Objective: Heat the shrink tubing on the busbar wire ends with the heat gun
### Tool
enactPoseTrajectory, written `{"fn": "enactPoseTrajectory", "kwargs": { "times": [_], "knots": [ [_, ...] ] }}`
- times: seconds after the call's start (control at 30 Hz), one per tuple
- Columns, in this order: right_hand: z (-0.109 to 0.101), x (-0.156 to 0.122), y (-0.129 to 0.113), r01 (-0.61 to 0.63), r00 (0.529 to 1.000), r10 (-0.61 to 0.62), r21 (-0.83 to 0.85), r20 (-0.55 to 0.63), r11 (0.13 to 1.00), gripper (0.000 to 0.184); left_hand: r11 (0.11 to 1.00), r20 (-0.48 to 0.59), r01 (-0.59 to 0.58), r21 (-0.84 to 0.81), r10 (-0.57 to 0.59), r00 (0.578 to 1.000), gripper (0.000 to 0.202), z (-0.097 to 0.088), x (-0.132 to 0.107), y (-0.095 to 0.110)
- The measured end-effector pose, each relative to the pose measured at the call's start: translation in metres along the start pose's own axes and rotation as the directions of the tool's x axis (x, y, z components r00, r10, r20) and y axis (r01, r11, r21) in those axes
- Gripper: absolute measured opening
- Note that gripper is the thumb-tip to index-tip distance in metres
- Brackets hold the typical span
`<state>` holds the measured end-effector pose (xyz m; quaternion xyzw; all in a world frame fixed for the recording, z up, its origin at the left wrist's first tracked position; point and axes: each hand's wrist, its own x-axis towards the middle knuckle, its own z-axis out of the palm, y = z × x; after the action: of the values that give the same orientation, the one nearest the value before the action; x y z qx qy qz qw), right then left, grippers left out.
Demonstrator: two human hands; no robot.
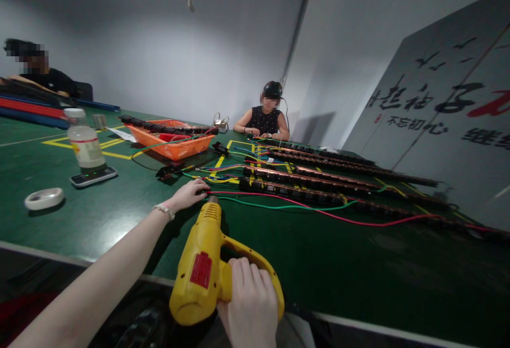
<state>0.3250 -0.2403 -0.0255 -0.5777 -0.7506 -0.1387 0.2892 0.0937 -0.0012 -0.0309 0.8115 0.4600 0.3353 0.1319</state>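
Observation:
My right hand [253, 297] is wrapped around the handle of a yellow heat gun [199, 268]. The gun's metal nozzle points away from me, close by my left fingers. My left hand [190, 194] is closed in a pinch on the end of a red wire [287, 199] just beyond the nozzle. What the fingertips cover is hidden. A green wire [279, 208] runs alongside the red one. Both lead right toward long dark strips [287, 189] with copper-coloured lines. Coloured leads and a black connector [171, 171] lie past my left hand.
An orange basket [175, 150] holding more dark strips stands beyond my left hand. To the left are a bottle [85, 143], a phone [93, 176] and a roll of tape [44, 198]. Two people sit across the green table [338, 263].

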Motion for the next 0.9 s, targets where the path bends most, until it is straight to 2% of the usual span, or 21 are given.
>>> {"fn": "enactPoseTrajectory", "kwargs": {
  "times": [0.2,0.33,0.47,0.7,0.77,0.9],
  "knots": [
    [0.005,0.007,0.004,0.040,0.999,-0.040,0.002,0.011,0.999,0.046,0.996,0.026,0.075,0.044,-0.076,0.997,0.031,0.003,0.000,0.003],
    [0.008,0.022,0.004,-0.034,0.998,0.034,-0.010,0.054,0.999,0.041,0.989,0.009,0.144,-0.018,-0.144,0.990,0.035,0.006,0.000,-0.002],
    [0.011,0.038,0.002,-0.035,0.991,0.030,0.036,0.129,0.999,0.032,0.989,0.014,0.133,-0.060,-0.133,0.991,0.038,0.005,0.002,-0.001],
    [0.014,0.053,0.002,0.009,0.983,-0.019,0.053,0.183,0.999,0.029,0.979,0.025,0.173,-0.106,-0.172,0.985,0.044,-0.001,0.003,0.010],
    [0.009,0.054,0.004,0.027,0.979,-0.043,0.079,0.200,0.997,0.034,0.980,0.034,0.170,-0.098,-0.168,0.985,0.044,-0.001,0.003,0.007],
    [-0.003,0.054,0.010,0.019,0.963,-0.084,0.248,0.256,0.969,0.058,0.983,0.044,0.175,-0.061,-0.172,0.984,0.044,0.001,0.001,0.001]
  ]
}}
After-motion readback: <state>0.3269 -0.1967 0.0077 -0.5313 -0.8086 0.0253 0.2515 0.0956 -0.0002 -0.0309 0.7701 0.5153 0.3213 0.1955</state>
